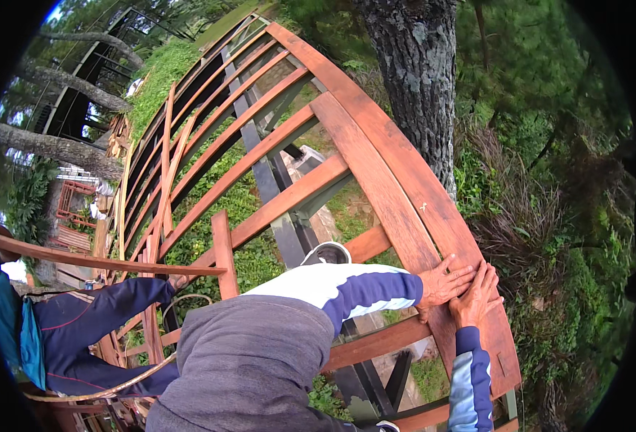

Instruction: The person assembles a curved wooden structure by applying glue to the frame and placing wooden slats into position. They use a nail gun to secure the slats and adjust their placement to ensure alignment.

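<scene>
My left hand [444,283] lies across the inner reddish-brown plank [383,180], fingers stretched toward the seam and thumb at the plank's inner edge. Beside it, my right hand [474,297] rests with fingers extended on the outer plank [404,155], close to that seam. The two hands nearly touch, and the fingertips of the left come up to the right. Both planks run lengthwise along the right border of a raised wooden frame. Cross joists [379,343] pass under the inner plank. No tool shows in either hand.
Open gaps between joists show dark metal beams [260,169] and ground below. A thick tree trunk [419,86] stands just beyond the outer edge. At left, another person in navy trousers [102,317] is near a long loose board [116,263]. A short upright-lying board [224,252] crosses joists.
</scene>
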Tool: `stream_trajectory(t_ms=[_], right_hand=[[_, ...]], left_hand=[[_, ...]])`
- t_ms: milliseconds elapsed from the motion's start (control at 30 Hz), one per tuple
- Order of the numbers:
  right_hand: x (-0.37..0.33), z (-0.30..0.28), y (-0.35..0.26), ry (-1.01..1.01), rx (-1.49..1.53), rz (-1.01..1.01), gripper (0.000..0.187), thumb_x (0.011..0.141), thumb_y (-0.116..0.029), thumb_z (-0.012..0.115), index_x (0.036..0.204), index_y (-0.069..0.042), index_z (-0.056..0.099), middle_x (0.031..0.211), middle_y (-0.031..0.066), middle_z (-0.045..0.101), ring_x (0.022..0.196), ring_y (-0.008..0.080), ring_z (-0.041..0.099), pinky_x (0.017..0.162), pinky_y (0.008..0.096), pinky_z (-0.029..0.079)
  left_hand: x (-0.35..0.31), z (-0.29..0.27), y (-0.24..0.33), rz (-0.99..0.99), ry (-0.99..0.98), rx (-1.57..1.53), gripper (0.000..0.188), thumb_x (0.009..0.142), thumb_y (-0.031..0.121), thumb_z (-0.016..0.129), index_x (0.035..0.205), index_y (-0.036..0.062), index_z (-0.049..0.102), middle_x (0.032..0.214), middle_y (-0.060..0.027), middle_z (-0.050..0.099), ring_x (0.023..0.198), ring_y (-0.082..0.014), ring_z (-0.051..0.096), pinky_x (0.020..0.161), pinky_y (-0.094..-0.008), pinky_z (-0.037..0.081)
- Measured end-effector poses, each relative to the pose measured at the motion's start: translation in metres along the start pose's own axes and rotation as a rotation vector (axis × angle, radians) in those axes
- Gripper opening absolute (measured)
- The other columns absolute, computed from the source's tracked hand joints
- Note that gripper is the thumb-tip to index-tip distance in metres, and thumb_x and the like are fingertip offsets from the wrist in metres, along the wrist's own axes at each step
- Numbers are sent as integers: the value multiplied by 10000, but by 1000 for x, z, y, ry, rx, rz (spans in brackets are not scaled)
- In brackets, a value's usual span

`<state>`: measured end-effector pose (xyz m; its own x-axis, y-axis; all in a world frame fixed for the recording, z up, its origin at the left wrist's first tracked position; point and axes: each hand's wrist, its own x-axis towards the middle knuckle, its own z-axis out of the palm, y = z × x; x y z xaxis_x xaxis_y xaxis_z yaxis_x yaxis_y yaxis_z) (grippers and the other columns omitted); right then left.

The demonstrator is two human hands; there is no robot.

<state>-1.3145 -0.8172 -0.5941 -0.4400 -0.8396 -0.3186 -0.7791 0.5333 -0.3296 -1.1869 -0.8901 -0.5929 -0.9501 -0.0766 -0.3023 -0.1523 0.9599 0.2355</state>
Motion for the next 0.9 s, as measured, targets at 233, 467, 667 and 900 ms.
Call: stream_trajectory(t_ms=[233, 467, 667, 900], right_hand=[[-5, -1, 9, 37, 32, -115, 982, 656, -137, 717, 1509, -160, 232, 1535, 84, 245, 1451, 311, 173, 1030, 765, 138], [-4, -15, 49, -17, 166, -286, 869, 662, -143, 789, 1418, -61, 369, 1496, 134, 303, 1384, 355, 292, 1019, 704, 269], [-43, -15, 122, 70, 214, -324, 713, 814, -108, 646, 1448, -15, 335, 1511, 204, 321, 1423, 401, 246, 1127, 564, 221], [-88, -26, 151, 241, 510, -394, 555, 870, -34, 593, 1386, 62, 412, 1416, 270, 435, 1351, 432, 371, 1131, 460, 286]], left_hand=[[10, 12, 13, -134, -28, 20, 1524, 296, 543, 899, 1509, -5, 156, 1591, -213, 88, 1486, -327, 69, 1059, -720, 212], [14, 20, 14, -148, -44, 64, 1616, 271, 586, 902, 1519, -6, 63, 1595, -215, 29, 1486, -335, 42, 1065, -699, 237], [13, 23, 8, -122, -58, 48, 1654, 251, 628, 887, 1508, -38, 42, 1593, -218, -26, 1484, -347, 5, 1078, -707, 203], [18, 36, 2, -119, -67, 56, 1676, 236, 665, 869, 1507, -39, 34, 1591, -225, -33, 1483, -351, 0, 1081, -708, 192]])
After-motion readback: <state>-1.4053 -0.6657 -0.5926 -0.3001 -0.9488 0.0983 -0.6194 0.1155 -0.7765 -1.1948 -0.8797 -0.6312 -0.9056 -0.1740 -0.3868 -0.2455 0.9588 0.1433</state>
